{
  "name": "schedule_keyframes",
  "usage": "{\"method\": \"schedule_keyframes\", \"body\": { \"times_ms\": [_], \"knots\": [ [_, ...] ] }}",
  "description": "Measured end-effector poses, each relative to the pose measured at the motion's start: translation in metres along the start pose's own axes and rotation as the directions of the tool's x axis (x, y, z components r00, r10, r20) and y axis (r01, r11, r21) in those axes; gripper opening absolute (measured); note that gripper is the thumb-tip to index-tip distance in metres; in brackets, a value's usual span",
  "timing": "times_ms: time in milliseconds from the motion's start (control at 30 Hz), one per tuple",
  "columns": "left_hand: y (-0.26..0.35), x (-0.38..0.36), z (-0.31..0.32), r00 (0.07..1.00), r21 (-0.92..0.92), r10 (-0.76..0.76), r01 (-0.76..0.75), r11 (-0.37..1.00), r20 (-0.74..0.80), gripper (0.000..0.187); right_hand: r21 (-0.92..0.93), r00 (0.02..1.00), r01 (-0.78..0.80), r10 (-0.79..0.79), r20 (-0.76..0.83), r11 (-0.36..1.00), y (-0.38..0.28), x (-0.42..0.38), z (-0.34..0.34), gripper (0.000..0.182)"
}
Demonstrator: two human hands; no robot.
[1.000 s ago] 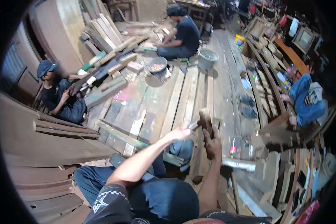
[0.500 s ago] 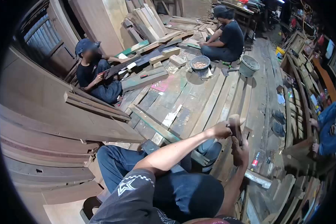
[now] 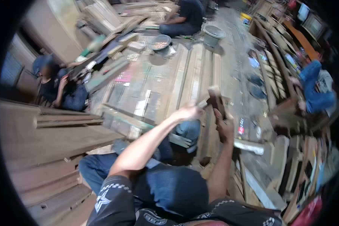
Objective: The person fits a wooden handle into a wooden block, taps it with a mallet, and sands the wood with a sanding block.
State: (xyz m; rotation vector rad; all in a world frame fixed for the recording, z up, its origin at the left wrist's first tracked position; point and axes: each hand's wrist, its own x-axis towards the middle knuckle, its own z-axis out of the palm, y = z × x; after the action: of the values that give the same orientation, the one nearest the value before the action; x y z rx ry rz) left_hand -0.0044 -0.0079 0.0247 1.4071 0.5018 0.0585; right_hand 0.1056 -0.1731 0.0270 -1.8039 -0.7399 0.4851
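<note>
A dark brown wooden block with a paler upper end stands tilted in front of my knees. My right hand is wrapped round its lower part, thumb side up. Just to the left, my left hand is closed and smeared by motion. A short pale piece reaches from that fist toward the block; its kind is too blurred to make out. My bent legs in blue jeans lie beneath both arms.
Long planks run along the floor ahead. A bowl of small pieces and a grey bucket stand farther off. People sit at left, ahead and right. Wood offcuts and a red-labelled bottle lie to my right.
The view has swung right and down, so the scene sits farther left and higher. My left fist has come away from the block a little; my right hand still holds it.
</note>
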Motion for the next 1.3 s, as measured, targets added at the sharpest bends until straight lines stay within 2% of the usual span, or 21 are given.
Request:
{"method": "schedule_keyframes", "body": {
  "times_ms": [67, 100, 167, 233, 333, 400, 467, 500, 600, 667, 733, 767, 800, 833, 933, 967, 1067, 1133, 1200, 1233, 1300],
  "knots": [
    [0.016, -0.008, 0.001, 0.996, 0.029, -0.021, 0.019, 0.999, 0.092, 0.032, 0.039, 0.981, -0.186, 0.183, 0.070, 0.982, -0.025, -0.003, -0.005, 0.047],
    [0.020, -0.009, -0.003, 0.993, -0.005, -0.014, 0.015, 1.000, 0.119, 0.033, 0.063, 0.996, 0.057, -0.061, 0.066, 0.996, -0.006, 0.001, 0.004, 0.049],
    [0.034, -0.018, -0.008, 0.998, -0.036, -0.003, 0.005, 0.999, 0.057, 0.036, 0.070, 0.952, 0.280, -0.287, 0.108, 0.957, 0.004, 0.011, 0.012, 0.051],
    [0.020, -0.007, -0.014, 0.997, -0.017, 0.004, -0.003, 1.000, 0.071, 0.038, 0.036, 0.957, 0.208, -0.211, 0.197, 0.977, -0.012, 0.000, 0.009, 0.049],
    [0.028, -0.016, 0.000, 1.000, -0.025, 0.010, -0.009, 1.000, 0.017, 0.043, 0.051, 0.989, 0.126, -0.129, 0.075, 0.991, -0.013, 0.001, -0.002, 0.047],
    [0.027, -0.016, 0.007, 1.000, -0.057, -0.022, 0.022, 0.998, -0.008, 0.041, 0.109, 0.994, 0.043, -0.053, 0.093, 0.993, -0.014, 0.001, -0.006, 0.050],
    [0.016, -0.010, 0.001, 1.000, -0.168, -0.007, 0.009, 0.986, 0.015, 0.038, 0.128, 0.993, 0.038, -0.052, 0.109, 0.991, -0.023, -0.002, -0.003, 0.050],
    [0.017, -0.009, -0.004, 0.999, -0.219, 0.000, 0.007, 0.976, 0.033, 0.037, 0.055, 0.978, 0.115, -0.123, 0.167, 0.992, -0.018, 0.001, -0.002, 0.052],
    [0.024, -0.011, -0.004, 0.996, -0.089, 0.081, -0.079, 0.993, 0.024, 0.015, 0.106, 0.969, 0.127, -0.146, 0.197, 0.986, -0.014, 0.000, -0.002, 0.056],
    [0.020, -0.009, 0.002, 0.992, -0.051, 0.130, -0.129, 0.990, 0.008, 0.007, 0.097, 0.988, 0.093, -0.104, 0.113, 0.991, -0.012, 0.001, -0.008, 0.054],
    [0.025, -0.015, 0.004, 0.999, 0.130, -0.013, 0.008, 0.991, 0.039, 0.041, 0.107, 0.992, 0.106, -0.112, 0.050, 0.989, -0.015, -0.002, -0.009, 0.054],
    [0.016, -0.010, 0.002, 0.999, 0.030, -0.003, 0.002, 1.000, 0.041, 0.042, 0.128, 0.989, 0.140, -0.144, 0.020, 0.982, -0.018, -0.002, -0.004, 0.055],
    [0.019, -0.012, 0.002, 1.000, 0.026, -0.017, 0.017, 1.000, 0.021, 0.041, 0.155, 0.984, 0.175, -0.175, -0.010, 0.972, -0.020, -0.004, 0.000, 0.055],
    [0.025, -0.015, 0.002, 1.000, 0.027, -0.029, 0.029, 0.999, 0.000, 0.041, 0.034, 0.978, 0.204, -0.205, 0.034, 0.978, -0.017, -0.003, -0.001, 0.052],
    [0.025, -0.014, -0.005, 1.000, 0.021, 0.017, -0.018, 1.000, 0.026, 0.039, 0.090, 0.981, 0.071, -0.085, 0.173, 0.993, -0.014, -0.005, 0.004, 0.050],
    [0.022, -0.013, -0.004, 0.999, 0.037, 0.034, -0.034, 0.999, 0.015, 0.031, 0.104, 0.968, 0.175, -0.190, 0.161, 0.979, -0.002, 0.000, 0.005, 0.049],
    [0.027, -0.017, 0.008, 0.995, 0.038, 0.077, -0.079, 0.996, 0.057, 0.014, 0.092, 0.997, -0.014, 0.008, 0.073, 0.996, -0.016, -0.006, -0.004, 0.048],
    [0.024, -0.018, 0.013, 0.989, 0.061, 0.140, -0.142, 0.988, 0.045, 0.003, 0.165, 0.999, -0.017, 0.009, 0.052, 0.986, -0.024, -0.008, -0.001, 0.048],
    [0.019, -0.013, 0.005, 0.989, -0.010, 0.142, -0.141, 0.990, 0.030, 0.007, 0.183, 0.996, -0.031, 0.015, 0.089, 0.983, -0.017, -0.004, 0.002, 0.047],
    [0.021, -0.013, 0.004, 0.990, -0.025, 0.140, -0.140, 0.990, 0.013, 0.008, 0.137, 0.988, 0.102, -0.116, 0.099, 0.985, -0.014, -0.002, 0.008, 0.045],
    [0.026, -0.017, 0.000, 0.993, -0.049, 0.118, -0.119, 0.992, -0.015, 0.012, 0.043, 0.982, 0.142, -0.146, 0.123, 0.989, -0.020, -0.002, 0.005, 0.044]
  ]
}}
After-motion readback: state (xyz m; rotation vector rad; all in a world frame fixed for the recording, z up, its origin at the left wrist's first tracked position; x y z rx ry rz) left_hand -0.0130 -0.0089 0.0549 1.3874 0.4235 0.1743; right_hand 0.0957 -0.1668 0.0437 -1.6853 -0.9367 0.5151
